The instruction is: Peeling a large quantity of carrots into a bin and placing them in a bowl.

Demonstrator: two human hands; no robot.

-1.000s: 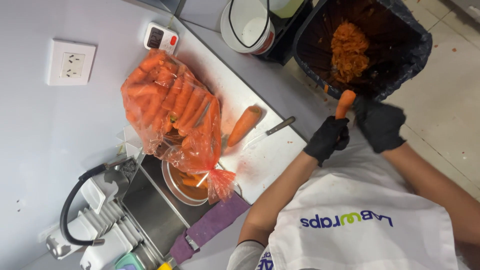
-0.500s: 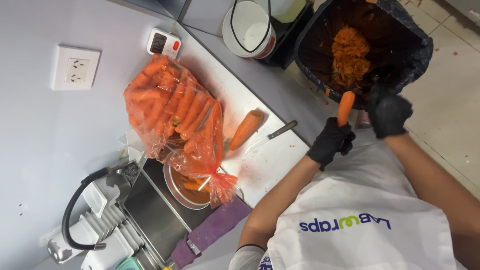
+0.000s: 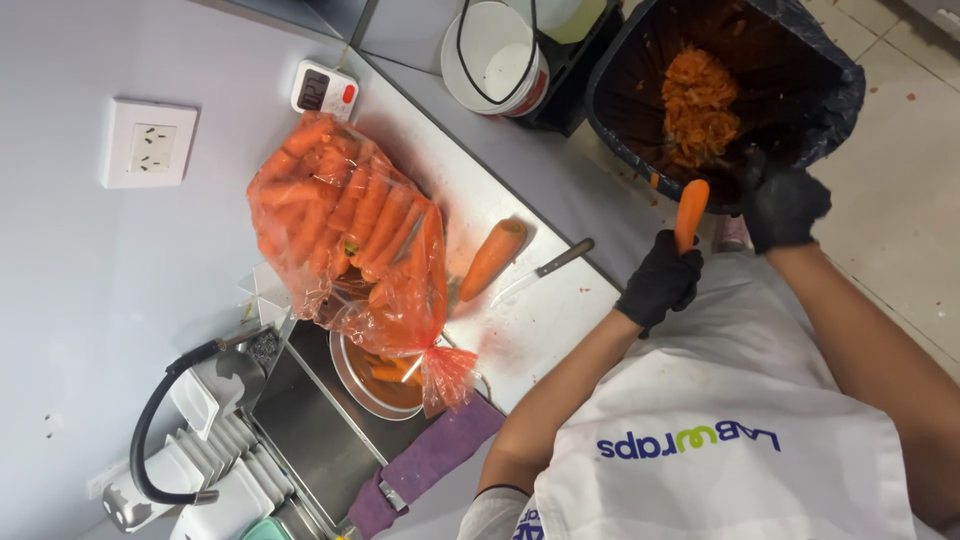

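Carrot in hand: a peeled orange carrot (image 3: 690,212) sits over the rim of the black-lined waste bin (image 3: 830,90), which holds a heap of orange peelings (image 3: 700,92). Left hand (image 3: 662,282), in a black glove, is closed around the carrot's lower end; most of the carrot sticks out above the fist. Long axis runs roughly vertical in the head view, free end pointing toward the bin. Right hand (image 3: 783,203), also black-gloved, sits just beside the carrot's upper part; can't tell whether it holds anything. On the white cutting board (image 3: 540,320): a second whole carrot (image 3: 492,258) lying diagonal, a knife (image 3: 555,264) near it, and a clear plastic bag of carrots (image 3: 350,225).
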